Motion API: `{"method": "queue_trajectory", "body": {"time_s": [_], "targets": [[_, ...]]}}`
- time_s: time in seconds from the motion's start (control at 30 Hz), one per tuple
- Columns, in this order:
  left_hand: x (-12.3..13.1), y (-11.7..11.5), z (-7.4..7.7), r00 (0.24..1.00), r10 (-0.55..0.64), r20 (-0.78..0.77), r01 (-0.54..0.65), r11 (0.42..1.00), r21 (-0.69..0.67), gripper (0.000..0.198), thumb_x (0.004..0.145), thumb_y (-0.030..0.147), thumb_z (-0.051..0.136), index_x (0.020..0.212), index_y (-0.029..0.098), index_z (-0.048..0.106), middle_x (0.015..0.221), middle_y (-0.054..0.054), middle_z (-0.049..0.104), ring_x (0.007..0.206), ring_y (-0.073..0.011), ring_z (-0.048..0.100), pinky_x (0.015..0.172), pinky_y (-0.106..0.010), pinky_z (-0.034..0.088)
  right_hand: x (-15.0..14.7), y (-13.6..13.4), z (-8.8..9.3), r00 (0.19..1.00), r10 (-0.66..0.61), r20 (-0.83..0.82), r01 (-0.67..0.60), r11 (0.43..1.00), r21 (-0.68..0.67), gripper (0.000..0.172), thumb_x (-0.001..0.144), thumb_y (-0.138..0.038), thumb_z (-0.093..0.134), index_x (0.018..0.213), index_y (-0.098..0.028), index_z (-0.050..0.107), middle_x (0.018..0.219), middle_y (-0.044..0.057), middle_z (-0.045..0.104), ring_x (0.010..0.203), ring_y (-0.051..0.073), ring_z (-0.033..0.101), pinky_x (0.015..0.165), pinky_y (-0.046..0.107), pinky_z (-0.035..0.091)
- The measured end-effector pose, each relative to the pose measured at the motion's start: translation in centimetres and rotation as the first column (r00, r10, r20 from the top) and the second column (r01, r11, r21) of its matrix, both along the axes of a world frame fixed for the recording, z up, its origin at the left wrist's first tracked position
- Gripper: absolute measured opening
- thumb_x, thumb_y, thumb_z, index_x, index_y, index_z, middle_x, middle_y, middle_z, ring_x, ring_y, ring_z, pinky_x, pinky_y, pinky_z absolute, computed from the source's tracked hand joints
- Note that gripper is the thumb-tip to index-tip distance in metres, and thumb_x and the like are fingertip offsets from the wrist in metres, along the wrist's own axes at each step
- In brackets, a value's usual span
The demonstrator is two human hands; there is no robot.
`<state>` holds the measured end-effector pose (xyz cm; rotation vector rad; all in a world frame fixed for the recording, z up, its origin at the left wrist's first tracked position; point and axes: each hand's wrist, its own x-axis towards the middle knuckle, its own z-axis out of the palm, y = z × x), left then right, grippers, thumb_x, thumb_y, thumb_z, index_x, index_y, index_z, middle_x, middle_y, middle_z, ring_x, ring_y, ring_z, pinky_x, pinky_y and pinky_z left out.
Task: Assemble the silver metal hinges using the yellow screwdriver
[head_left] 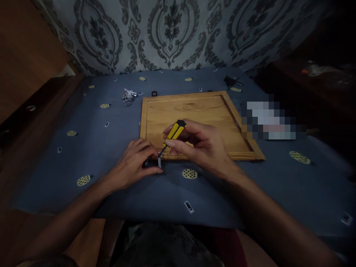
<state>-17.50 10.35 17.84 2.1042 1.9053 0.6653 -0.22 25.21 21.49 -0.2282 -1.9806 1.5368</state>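
Observation:
My right hand [198, 144] grips the handle of a yellow and black screwdriver [175, 130] between thumb and fingers. The screwdriver tilts, its shaft running down and left to a small metal hinge [159, 162] at the near left corner of a framed wooden panel [191, 115]. My left hand [140, 159] is closed around this hinge, thumb in front and fingers behind, steadying it against the panel's near edge. Its fingers partly cover the hinge, and the exact contact of the screwdriver tip is hard to make out.
A pile of shiny metal hardware [129, 95] lies at the back left, with a small black object [154, 94] beside the panel. A dark tool-like item [232, 81] rests at the back right. A blurred-out object [271, 120] lies right of the panel. Patterned blue cloth [111, 200] covers the surface.

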Motion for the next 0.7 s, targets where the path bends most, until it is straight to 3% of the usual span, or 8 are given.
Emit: {"method": "queue_trajectory", "body": {"time_s": [0.1, 0.47, 0.7], "targets": [[0.1, 0.0, 0.0, 1.000, 0.000, -0.009, 0.000, 1.000, 0.000, 0.029, 0.096, 0.049, 0.075, 0.100, 0.022, 0.067, 0.110, -0.004, 0.070, 0.106, -0.0253, 0.062, 0.091, -0.038, 0.046, -0.3, -0.1, -0.3, 0.999, -0.040, -0.023, 0.040, 0.999, 0.001, 0.041, 0.081, -0.055, 0.086, 0.074, -0.022, 0.064, 0.067, -0.004, 0.060, 0.058, 0.011, 0.060, 0.053, 0.024, 0.050], [0.0, 0.0, 0.0, 1.000, -0.007, -0.008, 0.007, 1.000, 0.014, 0.030, 0.096, 0.050, 0.074, 0.102, 0.021, 0.066, 0.112, -0.005, 0.071, 0.107, -0.0257, 0.063, 0.092, -0.039, 0.047, -0.6, -0.4, -1.2, 0.993, -0.098, -0.068, 0.096, 0.995, -0.033, 0.041, 0.083, -0.051, 0.086, 0.073, -0.022, 0.058, 0.066, -0.005, 0.057, 0.056, 0.010, 0.056, 0.052, 0.026, 0.048], [0.0, 0.0, -0.1, 1.000, -0.012, -0.016, 0.012, 0.999, 0.030, 0.030, 0.096, 0.049, 0.075, 0.103, 0.022, 0.067, 0.110, -0.004, 0.072, 0.105, -0.0253, 0.063, 0.091, -0.039, 0.047, -0.3, -0.8, -0.7, 0.962, -0.262, -0.079, 0.261, 0.965, -0.025, 0.042, 0.079, -0.050, 0.090, 0.069, -0.024, 0.058, 0.068, -0.003, 0.057, 0.058, 0.013, 0.054, 0.053, 0.030, 0.049]]}}
